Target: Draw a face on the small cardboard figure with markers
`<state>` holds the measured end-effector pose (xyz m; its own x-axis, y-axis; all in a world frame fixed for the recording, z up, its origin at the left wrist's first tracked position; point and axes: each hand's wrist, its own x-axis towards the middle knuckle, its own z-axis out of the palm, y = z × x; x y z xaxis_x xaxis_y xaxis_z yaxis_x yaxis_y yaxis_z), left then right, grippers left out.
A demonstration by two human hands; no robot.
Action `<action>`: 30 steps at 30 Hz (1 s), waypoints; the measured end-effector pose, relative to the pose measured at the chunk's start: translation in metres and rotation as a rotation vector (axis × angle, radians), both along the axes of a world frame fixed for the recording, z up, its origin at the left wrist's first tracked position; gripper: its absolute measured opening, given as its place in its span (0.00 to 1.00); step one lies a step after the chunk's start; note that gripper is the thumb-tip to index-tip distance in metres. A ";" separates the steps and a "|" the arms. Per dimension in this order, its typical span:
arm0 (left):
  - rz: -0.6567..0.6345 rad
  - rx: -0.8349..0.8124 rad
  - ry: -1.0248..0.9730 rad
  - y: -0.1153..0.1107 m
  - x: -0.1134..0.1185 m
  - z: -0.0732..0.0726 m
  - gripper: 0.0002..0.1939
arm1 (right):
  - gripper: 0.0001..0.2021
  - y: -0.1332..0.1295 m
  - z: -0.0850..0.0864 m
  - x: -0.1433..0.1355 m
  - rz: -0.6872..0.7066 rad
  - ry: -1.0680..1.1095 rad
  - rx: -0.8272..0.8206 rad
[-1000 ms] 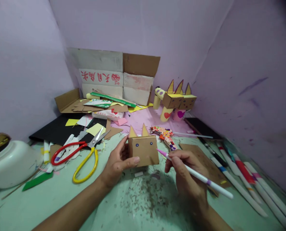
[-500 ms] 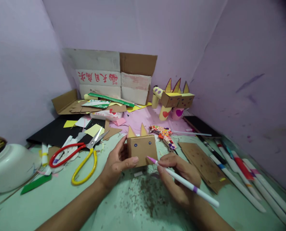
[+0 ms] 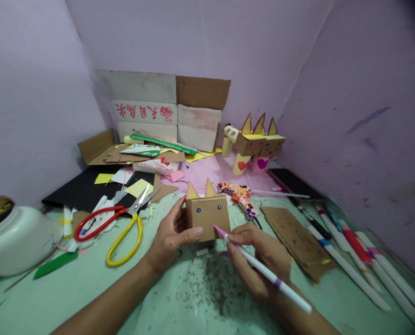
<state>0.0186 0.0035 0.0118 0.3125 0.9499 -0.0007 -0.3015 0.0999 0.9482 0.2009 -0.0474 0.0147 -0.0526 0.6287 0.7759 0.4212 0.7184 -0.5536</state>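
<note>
Held upright at the middle of the table is a small cardboard box (image 3: 210, 218) with two pointed ears on top and two blue dot eyes. My left hand (image 3: 174, 232) grips its left side, the thumb across the front face. In my right hand (image 3: 261, 258) is a white felt-tip pen (image 3: 286, 288) with a purple band and a pink-purple tip. The tip meets or nearly meets the lower front face of the box. Whether a mark is under the tip I cannot tell. A small white piece (image 3: 202, 252) lies just below the box.
Red-and-yellow-handled scissors (image 3: 134, 218) lie open at the left, near a white bowl-like vessel (image 3: 29, 242). A flower-patterned glue gun (image 3: 240, 197) rests behind my right hand. Several pens (image 3: 350, 274) and a cardboard strip (image 3: 298, 242) lie right. Finished cardboard animals (image 3: 259, 146) stand at the back.
The whole view has shifted slightly, so things appear a little further right. The pen's rear end has tilted slightly down and left; its tip stays at the box's front.
</note>
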 end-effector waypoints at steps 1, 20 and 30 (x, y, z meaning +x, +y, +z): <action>-0.004 0.003 -0.002 0.000 0.000 0.000 0.45 | 0.09 0.000 0.000 0.000 -0.002 0.003 0.007; 0.028 -0.028 0.019 0.000 0.000 -0.001 0.52 | 0.11 -0.002 0.002 0.002 -0.066 -0.267 0.145; 0.015 -0.005 0.012 0.001 0.000 -0.001 0.47 | 0.10 -0.001 0.002 0.001 -0.074 -0.180 0.125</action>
<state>0.0186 0.0044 0.0103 0.2980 0.9545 -0.0089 -0.2918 0.1000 0.9512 0.2023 -0.0481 0.0165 -0.1549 0.5352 0.8304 0.5594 0.7403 -0.3728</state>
